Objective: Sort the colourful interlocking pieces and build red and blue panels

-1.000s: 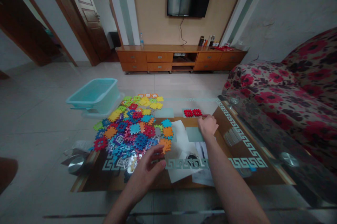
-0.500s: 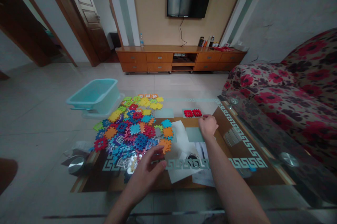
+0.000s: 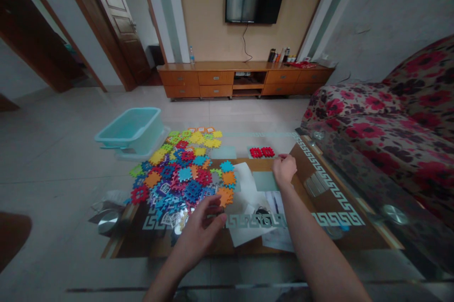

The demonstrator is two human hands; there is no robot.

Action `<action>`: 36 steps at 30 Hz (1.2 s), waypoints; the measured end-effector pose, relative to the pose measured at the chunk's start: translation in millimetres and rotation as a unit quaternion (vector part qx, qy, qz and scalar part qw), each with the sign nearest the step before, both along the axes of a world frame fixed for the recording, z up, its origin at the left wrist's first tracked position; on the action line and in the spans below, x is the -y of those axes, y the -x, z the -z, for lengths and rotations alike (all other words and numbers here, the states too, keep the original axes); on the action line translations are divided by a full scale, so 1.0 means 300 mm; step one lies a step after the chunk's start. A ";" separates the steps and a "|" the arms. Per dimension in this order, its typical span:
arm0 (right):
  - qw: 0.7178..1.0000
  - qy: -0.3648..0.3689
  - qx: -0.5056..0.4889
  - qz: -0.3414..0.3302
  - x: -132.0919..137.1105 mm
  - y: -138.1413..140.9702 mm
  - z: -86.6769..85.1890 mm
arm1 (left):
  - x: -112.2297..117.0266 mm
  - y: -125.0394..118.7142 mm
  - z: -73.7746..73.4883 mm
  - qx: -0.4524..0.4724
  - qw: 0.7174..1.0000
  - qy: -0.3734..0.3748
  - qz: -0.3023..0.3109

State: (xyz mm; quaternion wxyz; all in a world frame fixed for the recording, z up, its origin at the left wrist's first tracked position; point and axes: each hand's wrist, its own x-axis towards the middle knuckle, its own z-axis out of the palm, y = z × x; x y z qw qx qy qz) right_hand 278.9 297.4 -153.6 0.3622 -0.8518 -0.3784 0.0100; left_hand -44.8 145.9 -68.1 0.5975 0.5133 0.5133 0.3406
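Two red toothed interlocking tiles (image 3: pixel 261 152) lie side by side toward the far right of the glass table. Just to their right is my right hand (image 3: pixel 284 168), its fingers curled closed with their tips hidden; whether anything is in them I cannot make out. A large heap of colourful toothed tiles (image 3: pixel 185 174) covers the table's left side. My left hand (image 3: pixel 205 224) hovers at the heap's near right corner, thumb and fingers apart and nothing between them. Beyond its fingertips lies an orange tile (image 3: pixel 226 196).
White paper sheets (image 3: pixel 244 198) lie under or on the glass between my hands. A pale turquoise tub (image 3: pixel 131 128) stands left of the table. A flowered sofa (image 3: pixel 376 113) runs along the right, and a wooden TV cabinet (image 3: pixel 214 83) stands beyond.
My right hand has drawn slightly right, a little off the red tiles, which stay in place. My left hand keeps its open shape near the heap. The whole view has shifted slightly.
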 end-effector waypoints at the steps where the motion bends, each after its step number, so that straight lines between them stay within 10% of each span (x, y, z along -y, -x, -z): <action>1: 1.000 -0.005 -0.002 -0.001 0.003 -0.003 -0.001 | -0.004 0.004 0.003 -0.005 1.000 -0.006 -0.003; 16: 0.997 -0.022 0.023 -0.064 0.106 0.025 -0.174 | -0.039 0.101 0.039 -0.149 0.978 -0.133 -0.068; 26: 0.959 0.109 0.063 -0.254 0.370 0.240 -0.239 | -0.063 0.172 0.066 -0.309 0.905 -0.269 -0.116; 36: 0.903 0.213 0.065 -0.368 0.560 0.481 -0.365 | -0.107 0.099 0.098 -0.374 0.846 -0.379 -0.040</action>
